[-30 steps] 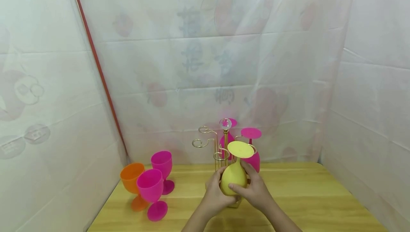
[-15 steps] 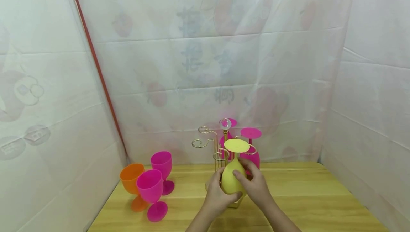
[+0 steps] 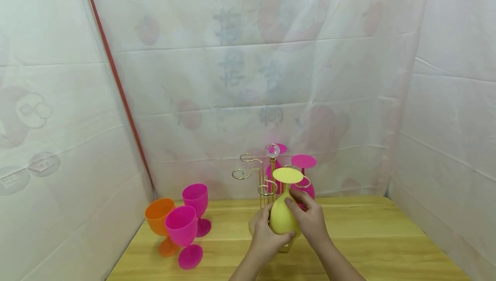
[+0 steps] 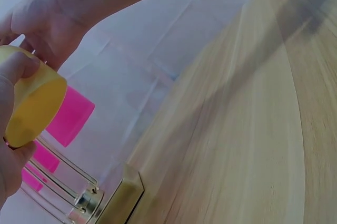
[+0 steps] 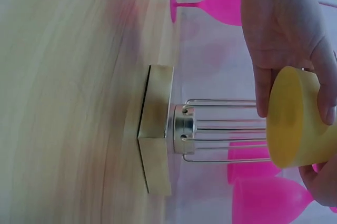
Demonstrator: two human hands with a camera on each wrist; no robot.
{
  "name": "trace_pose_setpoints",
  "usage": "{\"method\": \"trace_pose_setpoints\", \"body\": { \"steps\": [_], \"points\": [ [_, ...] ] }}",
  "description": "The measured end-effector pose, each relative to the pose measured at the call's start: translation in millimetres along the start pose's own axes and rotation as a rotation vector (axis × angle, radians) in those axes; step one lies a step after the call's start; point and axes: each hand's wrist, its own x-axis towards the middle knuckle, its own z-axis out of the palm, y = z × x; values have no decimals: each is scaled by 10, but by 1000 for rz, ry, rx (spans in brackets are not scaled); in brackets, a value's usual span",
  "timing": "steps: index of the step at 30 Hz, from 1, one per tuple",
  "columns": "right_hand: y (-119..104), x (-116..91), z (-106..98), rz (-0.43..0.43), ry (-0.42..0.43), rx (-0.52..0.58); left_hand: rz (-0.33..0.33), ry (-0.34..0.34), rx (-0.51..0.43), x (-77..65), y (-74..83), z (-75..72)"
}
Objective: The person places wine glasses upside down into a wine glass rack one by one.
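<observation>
Both hands hold a yellow goblet [image 3: 284, 217] upside down in front of a gold wire rack [image 3: 242, 174], its round foot uppermost. My left hand [image 3: 267, 238] grips the bowl low down near the rim, thumb on the near side. My right hand [image 3: 311, 218] pinches the upper bowl near the stem. In the right wrist view the goblet's open mouth [image 5: 287, 121] faces the rack's base [image 5: 156, 129]. Two pink goblets hang upside down on the rack: one at the right [image 3: 304, 160], the other behind the crystal ball [image 3: 273, 150], partly hidden.
On the left of the wooden table [image 3: 372, 238] an orange goblet [image 3: 159, 216], a near pink goblet [image 3: 181, 225] and a farther pink goblet [image 3: 196, 199] stand upright. Printed cloth walls [image 3: 248, 78] enclose the back and sides. Curled hooks at the rack's left hold nothing.
The yellow goblet first shifts slightly left and up, then a little right. My right hand moves higher on the bowl toward the stem. The other goblets stay put.
</observation>
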Motion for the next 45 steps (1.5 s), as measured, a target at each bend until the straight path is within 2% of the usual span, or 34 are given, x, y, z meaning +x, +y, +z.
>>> {"method": "trace_pose_setpoints", "body": {
  "steps": [16,37,45],
  "points": [
    [-57,99,22,159,57,99,-18,47,25,13,31,77],
    [28,185,-39,167,58,102,-26,75,26,64,18,160],
    [77,194,-70,186,72,96,-23,61,33,91,-8,190]
  ]
}}
